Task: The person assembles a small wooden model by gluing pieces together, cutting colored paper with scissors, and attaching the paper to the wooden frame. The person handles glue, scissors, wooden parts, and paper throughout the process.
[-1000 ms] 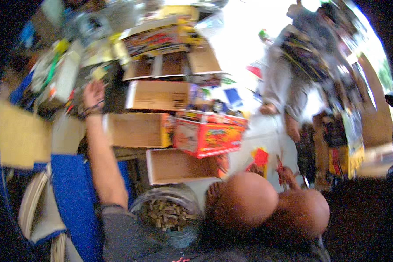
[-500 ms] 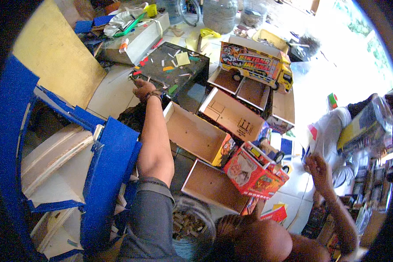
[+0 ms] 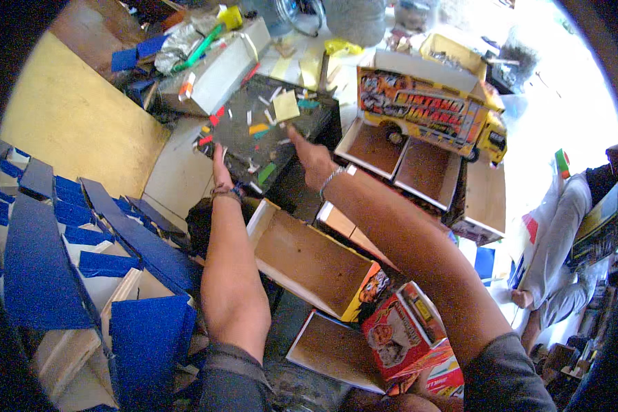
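My left hand [image 3: 221,170] reaches over the near left edge of a dark, low table-like block [image 3: 244,103], fingers stretched out and the thumb side next to a small pale scrap. My right hand [image 3: 314,159] is at the block's right side, with its index finger extended toward the scraps; its other fingers are partly hidden. Nothing shows in its grip. Small coloured offcuts lie strewn on the block, among them a pale yellow square [image 3: 285,106], an orange strip [image 3: 259,128] and a green piece [image 3: 266,172].
Open wooden toy-truck bodies [image 3: 309,257] stand below my right forearm. A yellow toy truck [image 3: 426,106] rests on other boxes, and a red one [image 3: 398,333] lies nearer. Blue-edged wooden pieces [image 3: 151,343] are stacked at left beside a yellow board [image 3: 82,117]. Another person's legs [image 3: 556,233] are at right.
My right hand has swung from the far right over to the block. My left hand has shifted slightly down, its fingers straighter. The view has turned, showing more blue-edged pieces.
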`<state>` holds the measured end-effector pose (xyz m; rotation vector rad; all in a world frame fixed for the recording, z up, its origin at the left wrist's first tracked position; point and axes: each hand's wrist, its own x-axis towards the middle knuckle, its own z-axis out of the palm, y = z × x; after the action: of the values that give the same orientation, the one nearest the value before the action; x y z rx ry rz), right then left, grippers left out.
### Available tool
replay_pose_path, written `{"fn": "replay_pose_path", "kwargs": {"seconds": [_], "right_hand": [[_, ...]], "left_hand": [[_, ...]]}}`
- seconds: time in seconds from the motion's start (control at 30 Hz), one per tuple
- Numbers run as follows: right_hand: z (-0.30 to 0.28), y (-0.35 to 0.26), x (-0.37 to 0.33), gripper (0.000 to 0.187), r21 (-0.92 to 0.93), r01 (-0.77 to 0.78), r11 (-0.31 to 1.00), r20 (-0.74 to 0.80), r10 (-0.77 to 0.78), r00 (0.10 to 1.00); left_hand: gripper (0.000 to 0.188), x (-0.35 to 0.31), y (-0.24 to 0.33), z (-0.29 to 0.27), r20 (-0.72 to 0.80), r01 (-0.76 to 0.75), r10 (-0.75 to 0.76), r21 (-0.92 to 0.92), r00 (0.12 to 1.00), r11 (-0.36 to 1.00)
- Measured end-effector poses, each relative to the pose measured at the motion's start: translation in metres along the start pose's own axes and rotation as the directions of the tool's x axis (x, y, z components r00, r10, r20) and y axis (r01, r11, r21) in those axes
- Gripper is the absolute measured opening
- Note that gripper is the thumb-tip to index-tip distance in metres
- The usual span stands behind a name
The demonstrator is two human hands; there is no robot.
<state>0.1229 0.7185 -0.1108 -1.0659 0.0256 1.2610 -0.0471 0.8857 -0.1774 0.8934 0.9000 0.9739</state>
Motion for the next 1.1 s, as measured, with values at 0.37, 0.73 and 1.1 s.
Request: {"fn": "replay_pose_path", "kwargs": {"seconds": [0.37,0.73,1.1], "right_hand": [[0.0,0.005,0.047,0.035,0.233,-0.045,0.971,0.456,-0.068,0.887],[0.042,-0.009,0.016,0.037,0.1,0.146,0.984,0.515,-0.177,0.839],[0.087,-0.108,-0.067,0.028,0.203,0.233,0.951,0.696,-0.307,0.649]], "left_hand": [[0.077,-0.038,-0.004,0.021,0.029,-0.147,0.144,0.203,0.989,0.968],[0.065,-0.064,-0.007,0.014,-0.068,-0.218,0.211,-0.113,0.975,0.969],[0.096,-0.125,0.127,0.098,-0.059,-0.214,0.206,-0.216,0.977,0.953]]}}
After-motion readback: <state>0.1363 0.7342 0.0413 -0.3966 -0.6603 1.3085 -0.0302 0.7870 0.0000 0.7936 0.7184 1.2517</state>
